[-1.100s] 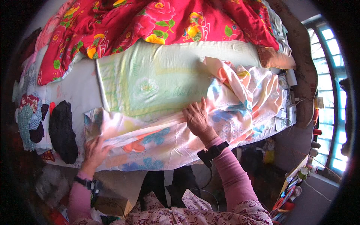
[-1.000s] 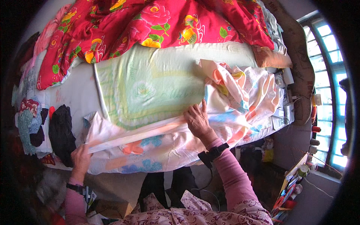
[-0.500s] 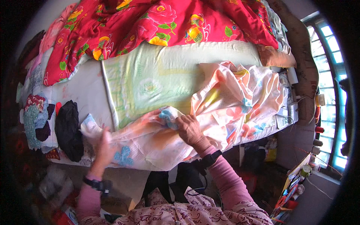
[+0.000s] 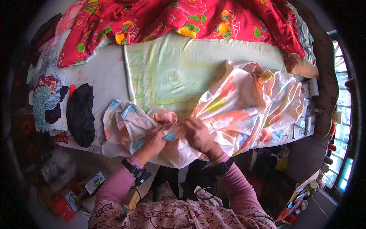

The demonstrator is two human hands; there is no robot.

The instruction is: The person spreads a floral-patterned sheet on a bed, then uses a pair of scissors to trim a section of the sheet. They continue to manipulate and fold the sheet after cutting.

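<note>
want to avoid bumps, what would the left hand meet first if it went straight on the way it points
Probably the peach fold of the floral cloth, just ahead of the left hand; depth is unclear.

The garment (image 4: 164,218) over the torso is pale pink, printed with curling maroon scrolls. From it come a plain mauve-pink left sleeve (image 4: 114,184) and a matching right sleeve (image 4: 241,185). A black wristband (image 4: 130,166) with a small dark boxy module (image 4: 143,178) circles the left wrist; another black band (image 4: 224,167) circles the right. Thin black cable (image 4: 216,187) and dark trousers (image 4: 167,178) show below.
</note>
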